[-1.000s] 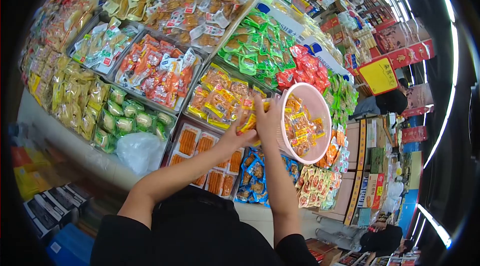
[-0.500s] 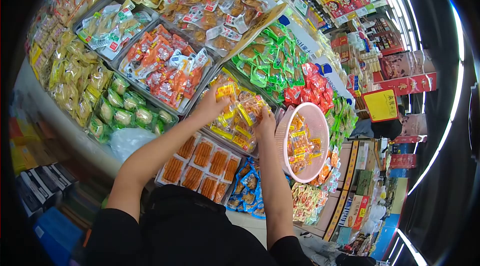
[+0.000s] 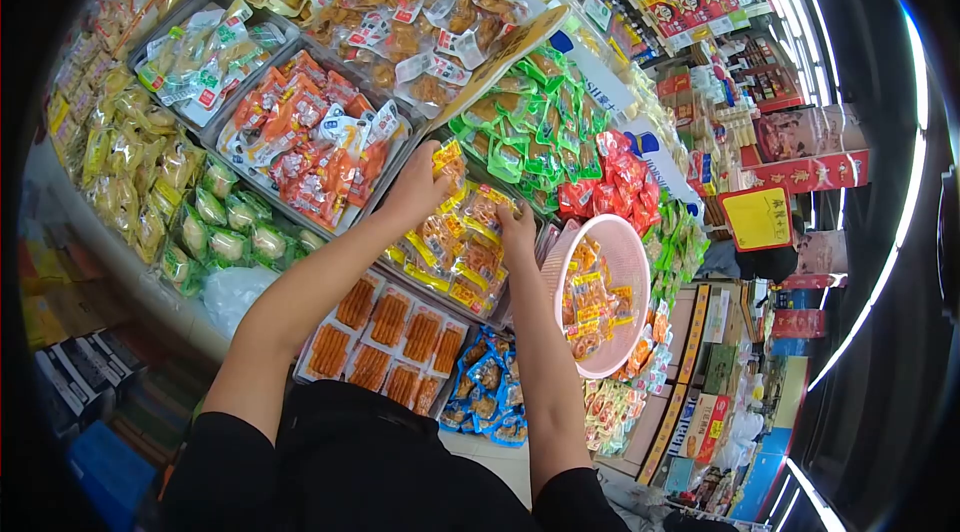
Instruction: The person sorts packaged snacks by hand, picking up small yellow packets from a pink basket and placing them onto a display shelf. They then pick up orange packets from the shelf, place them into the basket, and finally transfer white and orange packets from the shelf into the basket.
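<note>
My left hand [image 3: 412,186] is closed around a clear snack packet with a yellow label [image 3: 448,160], above the far left end of a metal tray. Similar yellow-labelled packets [image 3: 456,250] fill that tray in layers. Over the tray's right side, my right hand [image 3: 516,232] has its fingers bent and pinched at the edge of a packet [image 3: 486,204]; its fingertips are partly hidden. Just right of that wrist, a pink plastic basket [image 3: 638,267] stands tilted toward me, with several of the same packets [image 3: 592,300] inside.
Trays of red-orange packets [image 3: 300,147] and green packets [image 3: 530,122] border the tray. Nearer me lie boxed brown sticks [image 3: 388,320] and blue packets [image 3: 486,384]. A cardboard sign edge [image 3: 505,67] juts out behind. Shop shelves [image 3: 700,402] stand at right.
My left hand has moved up and left with its packet, toward the tray's far edge. My right hand has shifted slightly left. The whole view has drifted a little left.
</note>
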